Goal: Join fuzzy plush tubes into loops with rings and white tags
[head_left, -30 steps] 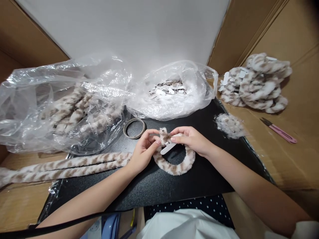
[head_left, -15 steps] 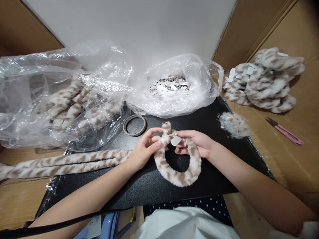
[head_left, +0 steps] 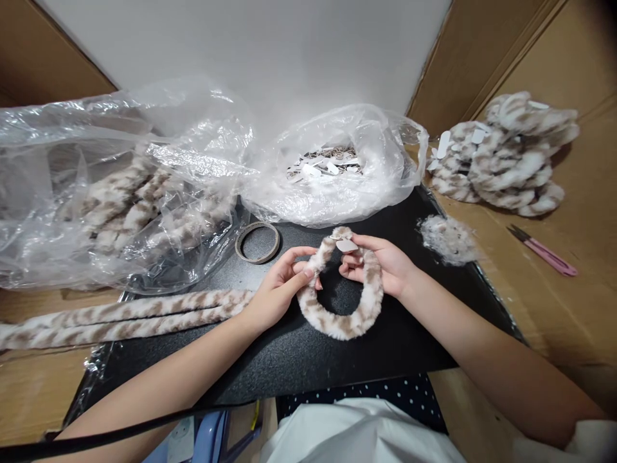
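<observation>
A fluffy white-and-brown ring (head_left: 341,325) is held over the black table top (head_left: 270,360), a white tag (head_left: 346,245) hanging at its top. My left hand (head_left: 284,283) pinches the ring's left side between thumb and fingers. On the upper right, my right hand (head_left: 378,263) grips it near the tag, its fingertips partly behind the ring. Two long fluffy strips (head_left: 144,315) lie at the left, their right ends beside my left wrist.
Behind are a plastic bag (head_left: 193,141) of fluffy pieces, another bag (head_left: 308,206) with tagged metal rings, and a tape roll (head_left: 258,243). At right: piled fluffy rings (head_left: 520,154), a fibre clump (head_left: 448,239), pink-handled snips (head_left: 544,251).
The ring's top end, which stood up, now lies folded back by the tag, and the loop looks rounder. The ring's lower edge is a little higher. Both hands still hold it.
</observation>
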A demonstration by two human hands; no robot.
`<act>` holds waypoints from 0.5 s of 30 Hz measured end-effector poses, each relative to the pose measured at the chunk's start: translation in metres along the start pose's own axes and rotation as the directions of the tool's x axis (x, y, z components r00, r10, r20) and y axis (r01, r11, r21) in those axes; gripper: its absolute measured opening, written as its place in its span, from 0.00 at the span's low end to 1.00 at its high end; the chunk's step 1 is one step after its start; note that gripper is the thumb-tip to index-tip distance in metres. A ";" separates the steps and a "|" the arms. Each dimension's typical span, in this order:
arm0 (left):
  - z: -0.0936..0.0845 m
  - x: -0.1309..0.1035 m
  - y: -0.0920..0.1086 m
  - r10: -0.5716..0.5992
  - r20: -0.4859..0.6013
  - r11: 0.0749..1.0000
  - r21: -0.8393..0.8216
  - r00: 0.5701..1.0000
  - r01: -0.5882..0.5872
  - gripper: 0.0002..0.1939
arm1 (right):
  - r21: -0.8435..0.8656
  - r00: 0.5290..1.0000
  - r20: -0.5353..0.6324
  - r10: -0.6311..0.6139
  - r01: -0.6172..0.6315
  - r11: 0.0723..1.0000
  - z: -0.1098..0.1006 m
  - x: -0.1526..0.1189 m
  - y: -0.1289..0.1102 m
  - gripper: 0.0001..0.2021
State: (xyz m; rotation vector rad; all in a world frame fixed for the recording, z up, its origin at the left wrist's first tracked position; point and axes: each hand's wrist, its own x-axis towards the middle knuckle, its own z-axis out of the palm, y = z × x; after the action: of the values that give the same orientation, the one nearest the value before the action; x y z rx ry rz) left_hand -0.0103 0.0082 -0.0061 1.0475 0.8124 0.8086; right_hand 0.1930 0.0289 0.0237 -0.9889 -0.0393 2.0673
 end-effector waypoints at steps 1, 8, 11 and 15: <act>0.000 0.000 0.000 -0.001 -0.001 1.000 -0.007 1.000 0.001 0.18 | 0.005 1.000 0.002 -0.009 0.009 1.000 0.000 0.000 0.000 0.05; 0.006 0.004 0.000 0.019 -0.116 0.993 -0.116 0.993 -0.033 0.19 | -0.105 0.975 -0.029 -0.221 0.217 0.971 -0.005 0.003 -0.002 0.04; 0.009 0.006 0.004 0.007 -0.191 0.972 -0.228 0.982 -0.051 0.11 | -0.289 0.941 -0.013 -0.337 0.319 0.902 -0.006 0.004 0.000 0.05; 0.010 0.006 0.010 -0.006 -0.226 0.958 -0.279 0.974 -0.059 0.12 | -0.610 0.823 0.124 -0.555 0.504 0.612 -0.012 0.007 0.007 0.08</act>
State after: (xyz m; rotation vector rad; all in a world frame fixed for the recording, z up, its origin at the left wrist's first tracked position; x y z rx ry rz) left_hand -0.0009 0.0118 0.0047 0.7198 0.8442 1.0472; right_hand 0.1936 0.0259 0.0087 -1.2529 -0.9329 1.4494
